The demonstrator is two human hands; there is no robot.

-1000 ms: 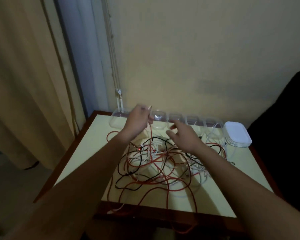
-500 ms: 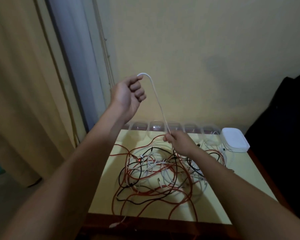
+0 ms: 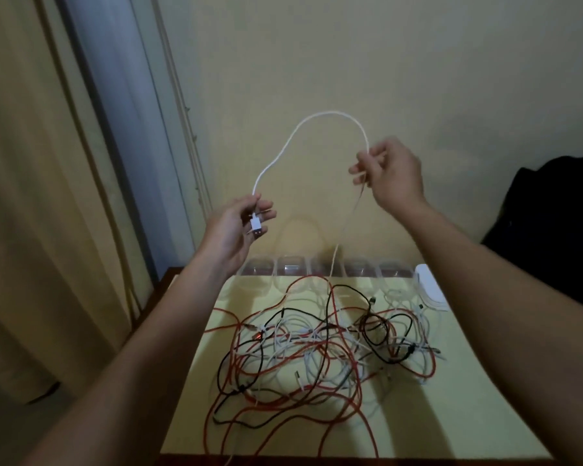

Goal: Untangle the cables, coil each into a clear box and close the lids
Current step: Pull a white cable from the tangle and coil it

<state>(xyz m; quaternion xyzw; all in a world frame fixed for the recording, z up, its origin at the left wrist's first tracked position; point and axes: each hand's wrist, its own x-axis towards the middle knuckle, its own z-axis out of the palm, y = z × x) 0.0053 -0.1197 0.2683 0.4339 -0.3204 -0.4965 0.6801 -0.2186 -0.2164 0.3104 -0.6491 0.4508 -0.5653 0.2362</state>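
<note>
tangle (image 3: 320, 351) on table (image 3: 451, 415), boxes (image 3: 323, 269) behind, lids (image 3: 429, 287) right | left hand (image 3: 233, 223) pinches white cable (image 3: 330, 113) by plug | right hand (image 3: 392, 173) pinches it higher

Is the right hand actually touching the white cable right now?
Touching. The head view shows the right hand pinching the white cable, which runs between its fingers and hangs down below it.

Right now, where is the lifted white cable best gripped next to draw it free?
Probably low on the white cable, pinched from the side just above the tangle: that run hangs straight below the right hand, and the left hand holds the plug.
</note>
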